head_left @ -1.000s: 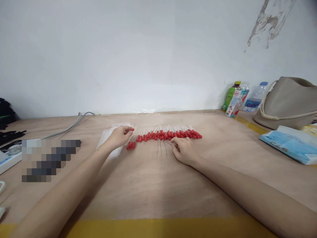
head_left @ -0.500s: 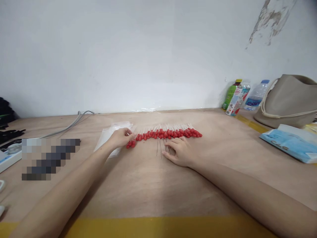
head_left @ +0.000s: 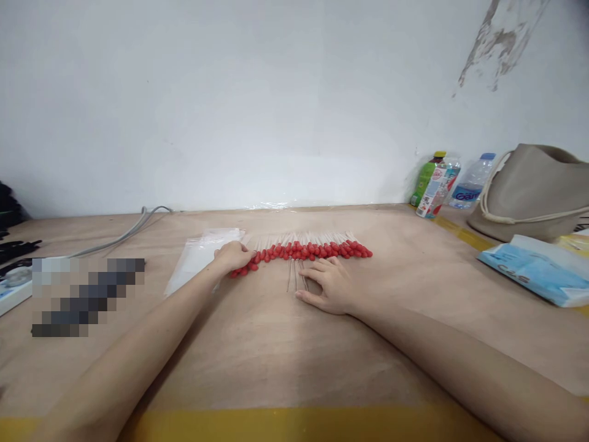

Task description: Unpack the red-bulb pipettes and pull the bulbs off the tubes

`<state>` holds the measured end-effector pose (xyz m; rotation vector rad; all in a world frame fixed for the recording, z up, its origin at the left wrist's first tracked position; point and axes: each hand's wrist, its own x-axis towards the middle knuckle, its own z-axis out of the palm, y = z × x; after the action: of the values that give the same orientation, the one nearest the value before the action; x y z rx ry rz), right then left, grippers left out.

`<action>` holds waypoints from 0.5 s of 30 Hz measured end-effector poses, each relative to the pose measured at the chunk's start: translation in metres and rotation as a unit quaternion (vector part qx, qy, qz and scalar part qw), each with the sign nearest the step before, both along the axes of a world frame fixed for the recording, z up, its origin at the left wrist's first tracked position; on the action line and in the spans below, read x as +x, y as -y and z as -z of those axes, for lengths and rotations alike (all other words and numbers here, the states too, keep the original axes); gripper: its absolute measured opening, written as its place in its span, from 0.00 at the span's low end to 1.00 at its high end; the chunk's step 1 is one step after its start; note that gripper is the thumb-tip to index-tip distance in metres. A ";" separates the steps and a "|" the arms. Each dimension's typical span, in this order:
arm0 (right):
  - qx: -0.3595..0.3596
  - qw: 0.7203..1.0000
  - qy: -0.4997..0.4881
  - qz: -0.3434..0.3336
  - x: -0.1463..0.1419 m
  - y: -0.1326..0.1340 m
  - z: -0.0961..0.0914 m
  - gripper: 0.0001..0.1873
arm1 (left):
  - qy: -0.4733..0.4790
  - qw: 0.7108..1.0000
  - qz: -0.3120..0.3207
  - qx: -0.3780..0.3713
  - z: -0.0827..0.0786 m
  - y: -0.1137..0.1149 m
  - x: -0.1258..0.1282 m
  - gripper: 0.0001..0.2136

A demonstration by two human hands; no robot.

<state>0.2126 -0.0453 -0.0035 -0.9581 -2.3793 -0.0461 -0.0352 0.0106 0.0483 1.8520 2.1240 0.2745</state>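
Resting right hand [head_left: 329, 285]: is lying loosely spread beside the thin wires [head_left: 296, 276], thumb apart from fingers, gripping nothing that shows.
Left hand [head_left: 231, 255]: is curling over the row's left end; cannot tell whether it is pinching a stem.
Red-tipped stems [head_left: 299, 250]: are forming a long row across the middle of the table [head_left: 257, 350], white ends pointing toward the wall [head_left: 276, 110].
Row risk: tips are crowding and overlapping, so a nudge from the left fingers could be rolling several askew.
Wire risk: wires are lying loose, so a sideways sweep of the right hand could be tangling them with the tips.
White plastic sheet [head_left: 191, 264]: is lying beside the left forearm, which could be dragging it.
Blue soft pack [head_left: 524, 270]: is showing what looks like "C&S".
Blue-capped bottle [head_left: 472, 184]: is showing "Gan", perhaps incomplete.
Green bottle [head_left: 422, 181]: is carrying no legible writing.
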 end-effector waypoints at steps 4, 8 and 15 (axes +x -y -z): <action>0.001 1.000 0.019 -0.008 -0.001 0.001 -0.003 0.22 | 0.004 1.000 -0.005 0.019 0.002 -0.002 -0.004 0.16; -0.013 0.999 0.033 0.003 -0.002 0.000 -0.003 0.25 | -0.001 0.994 -0.016 0.107 -0.001 -0.007 -0.011 0.13; 0.005 1.000 -0.026 0.013 -0.002 -0.001 -0.001 0.26 | 0.035 0.951 0.100 0.292 0.002 0.008 0.012 0.09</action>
<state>0.2102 -0.0442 -0.0028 -0.9733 -2.3170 -0.0413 -0.0229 0.0023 0.0461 2.3031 1.9117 0.9924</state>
